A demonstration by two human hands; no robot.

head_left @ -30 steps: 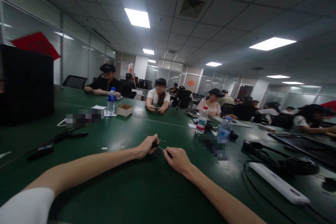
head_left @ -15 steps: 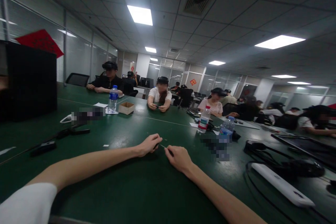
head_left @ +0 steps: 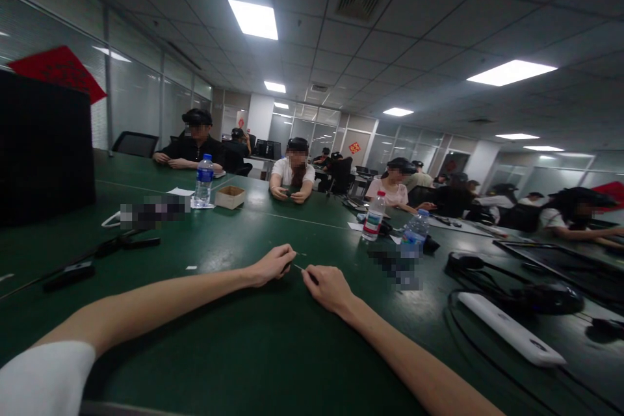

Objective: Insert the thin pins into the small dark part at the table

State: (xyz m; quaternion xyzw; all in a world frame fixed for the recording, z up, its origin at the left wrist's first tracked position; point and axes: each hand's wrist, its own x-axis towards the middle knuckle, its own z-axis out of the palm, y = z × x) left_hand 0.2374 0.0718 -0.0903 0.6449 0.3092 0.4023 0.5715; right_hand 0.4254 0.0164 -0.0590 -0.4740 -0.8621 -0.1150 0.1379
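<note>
Green felt-like tabletop [head_left: 253,351] lies under your outstretched forearms. Your left hand [head_left: 273,264] pinches a small dark piece [head_left: 287,267]; your right hand [head_left: 327,287] is closed on a thin, stiff wire [head_left: 298,268] between them.

i've got both hands out over the middle of the table [head_left: 244,351], the left hand [head_left: 272,265] just left of the right hand [head_left: 327,287], a thin pin-like piece [head_left: 298,268] running between their fingertips. toward the table's left edge lies a dark remote-like bar [head_left: 68,275], with a big dark box [head_left: 43,153] behind it at the far left corner. further back sit a bottle [head_left: 204,181] and, just right of it, a small carton [head_left: 231,196]. right of my hands stand two more bottles [head_left: 374,216], side by side. near the right edge lies a power strip [head_left: 509,337], cables [head_left: 492,273] coiled behind it.
</note>
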